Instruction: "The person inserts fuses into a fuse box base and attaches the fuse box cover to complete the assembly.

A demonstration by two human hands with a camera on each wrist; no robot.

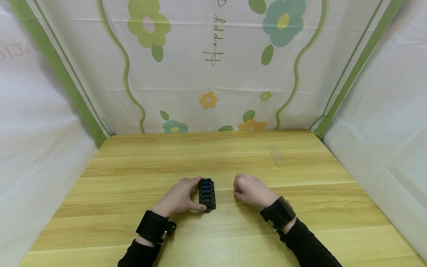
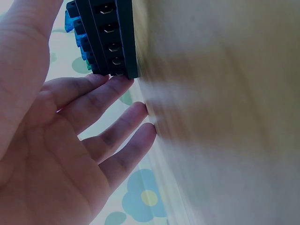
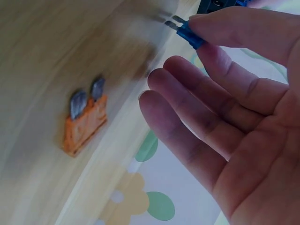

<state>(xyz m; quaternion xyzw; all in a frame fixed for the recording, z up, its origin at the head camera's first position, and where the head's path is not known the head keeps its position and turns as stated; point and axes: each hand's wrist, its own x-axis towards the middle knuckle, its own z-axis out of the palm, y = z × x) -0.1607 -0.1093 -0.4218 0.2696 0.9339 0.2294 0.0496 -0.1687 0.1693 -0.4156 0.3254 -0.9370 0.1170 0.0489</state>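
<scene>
Fuse (image 3: pixel 190 37), blue, prongs (image 3: pixel 172 25) bare | right hand (image 1: pixel 252 190): fingers pinching it | left hand (image 1: pixel 178 197): fingers gripping black block (image 1: pixel 207 194) | step: likely insertion | next calls for: aligning prongs to block

The left arm (image 1: pixel 140 256) and right arm (image 1: pixel 308 243) reach forward, slanting in toward each other. The left hand (image 1: pixel 178 196) holds its thumb (image 1: pixel 197 206) well apart from its fingers (image 2: pixel 129 157); index and middle lie together, ring and little splay slightly, nearly straight. The right hand (image 1: pixel 252 190) pinches between right thumb (image 3: pixel 248 30) and index finger (image 3: pixel 234 70), its other three fingers (image 3: pixel 180 136) loosely bent side by side.
</scene>
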